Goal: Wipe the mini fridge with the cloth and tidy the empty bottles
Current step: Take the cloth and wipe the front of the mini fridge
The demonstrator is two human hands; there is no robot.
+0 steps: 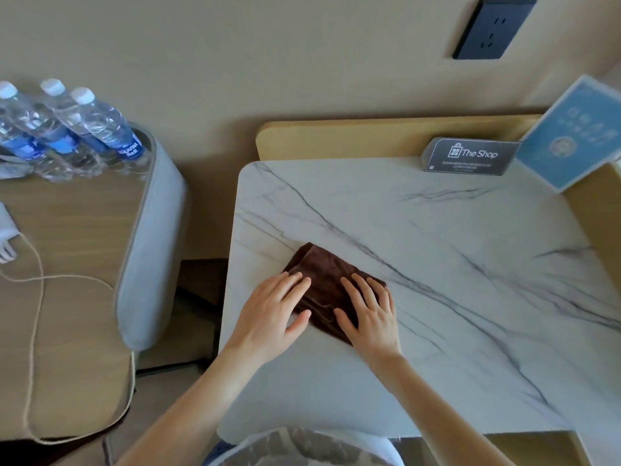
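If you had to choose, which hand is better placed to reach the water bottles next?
Left. The left hand lies nearer the bottles on the wooden table at the left; the right hand lies farther, flat on the brown cloth.

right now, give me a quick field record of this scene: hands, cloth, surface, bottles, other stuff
left hand: flat, palm down, fingers on the cloth's left edge
right hand: flat, palm down, pressing on the cloth
cloth: brown, folded, lying on the marble top
marble top: white with grey veins
bottles: three visible, clear, white caps, blue labels, standing on the wooden side table
wooden side table: left of the marble top, also holds a white cable
signs: "The Shop" card and blue card at the far right edge
wall socket: dark, above
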